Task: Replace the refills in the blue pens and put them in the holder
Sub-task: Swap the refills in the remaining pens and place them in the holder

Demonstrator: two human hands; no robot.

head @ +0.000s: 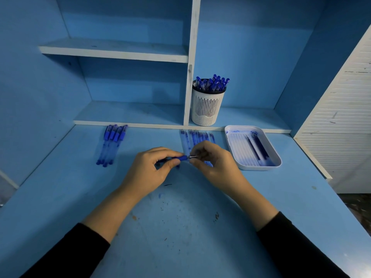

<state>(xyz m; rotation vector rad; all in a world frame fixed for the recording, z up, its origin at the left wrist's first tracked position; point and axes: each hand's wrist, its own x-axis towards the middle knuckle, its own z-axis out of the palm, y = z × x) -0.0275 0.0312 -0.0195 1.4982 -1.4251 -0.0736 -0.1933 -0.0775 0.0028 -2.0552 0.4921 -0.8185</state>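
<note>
A blue pen [181,158] lies level between my hands above the middle of the desk. My left hand [149,171] grips its barrel. My right hand [212,161] pinches the metal tip end. A row of several refills [192,138] lies on the desk just behind my right hand. Several capped blue pens [112,144] lie side by side at the back left. A white slotted holder [206,105] full of blue pens stands on the low shelf at the back.
A white tray [233,151] stained with blue ink holds a few refills at the back right. A white shelf divider [189,87] rises beside the holder. A white slatted panel [341,117] borders the desk on the right. Ink spots mark the desk [180,217] near me.
</note>
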